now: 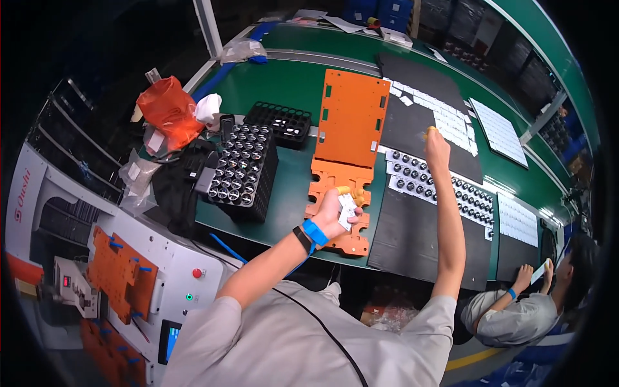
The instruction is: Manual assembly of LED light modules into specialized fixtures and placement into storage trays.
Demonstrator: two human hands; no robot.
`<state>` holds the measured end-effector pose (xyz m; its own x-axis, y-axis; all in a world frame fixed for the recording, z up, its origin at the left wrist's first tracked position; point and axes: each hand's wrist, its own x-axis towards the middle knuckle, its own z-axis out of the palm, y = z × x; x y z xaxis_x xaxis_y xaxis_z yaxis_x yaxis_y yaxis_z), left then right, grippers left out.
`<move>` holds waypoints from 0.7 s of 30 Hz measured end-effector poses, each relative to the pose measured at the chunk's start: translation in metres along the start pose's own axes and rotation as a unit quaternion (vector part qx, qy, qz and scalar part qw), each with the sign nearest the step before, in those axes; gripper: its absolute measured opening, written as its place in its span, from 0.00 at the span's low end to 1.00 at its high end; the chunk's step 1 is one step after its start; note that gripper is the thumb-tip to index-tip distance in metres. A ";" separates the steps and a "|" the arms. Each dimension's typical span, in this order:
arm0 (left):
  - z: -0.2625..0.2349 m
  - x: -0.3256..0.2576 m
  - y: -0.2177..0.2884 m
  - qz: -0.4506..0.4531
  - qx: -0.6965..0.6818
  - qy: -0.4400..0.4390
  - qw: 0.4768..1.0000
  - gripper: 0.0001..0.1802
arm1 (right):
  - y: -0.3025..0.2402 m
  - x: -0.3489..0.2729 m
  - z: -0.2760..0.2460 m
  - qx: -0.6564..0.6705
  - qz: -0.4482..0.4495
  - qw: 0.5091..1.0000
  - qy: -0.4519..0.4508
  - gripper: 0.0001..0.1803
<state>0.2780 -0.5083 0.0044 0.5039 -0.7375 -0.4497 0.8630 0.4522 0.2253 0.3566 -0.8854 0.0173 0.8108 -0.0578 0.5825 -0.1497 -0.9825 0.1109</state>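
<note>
My left hand (331,218), in yellow finger covers and a blue wrist strap, is closed around a few small white flat pieces (347,211). It hangs over the lower half of an orange fixture plate (351,244) with cut-outs. The fixture's flat upper panel (353,116) lies beyond that half. My right arm stretches far forward, and my right hand (437,149) has its fingers drawn together above the black mat, beside rows of white flat pieces (451,126). What its fingertips hold, if anything, is too small to make out.
A black rack of silver-topped round parts (240,168) stands left of the fixture, with a black tray (278,122) behind it. White strips with dark round parts (412,174) lie right. An orange bag (167,109) is at far left. A co-worker (522,316) sits at right.
</note>
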 end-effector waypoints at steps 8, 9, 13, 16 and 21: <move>0.005 0.004 0.013 0.029 0.036 -0.006 0.999 0.15 | -0.025 0.007 -0.065 -0.044 -0.084 0.995 0.028 0.06; 0.006 0.006 0.015 0.038 0.046 -0.001 0.998 0.15 | -0.036 0.006 -0.083 -0.034 -0.107 0.993 0.030 0.06; 0.010 0.020 0.015 0.031 0.089 -0.012 0.995 0.18 | -0.069 -0.011 -0.145 0.013 -0.215 0.976 0.031 0.09; 0.012 0.026 0.014 0.066 0.199 -0.068 0.975 0.25 | -0.111 -0.029 -0.187 0.150 -0.246 0.958 -0.014 0.07; 0.032 -0.012 0.005 0.054 0.182 -0.137 0.972 0.26 | -0.169 -0.055 -0.207 0.284 -0.223 0.920 -0.154 0.10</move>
<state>0.2777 -0.5137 0.0388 0.5400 -0.8243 -0.1700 0.7350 0.3634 0.5725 0.2199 -0.6792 0.1333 0.8546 0.4126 0.3153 0.4858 -0.8497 -0.2049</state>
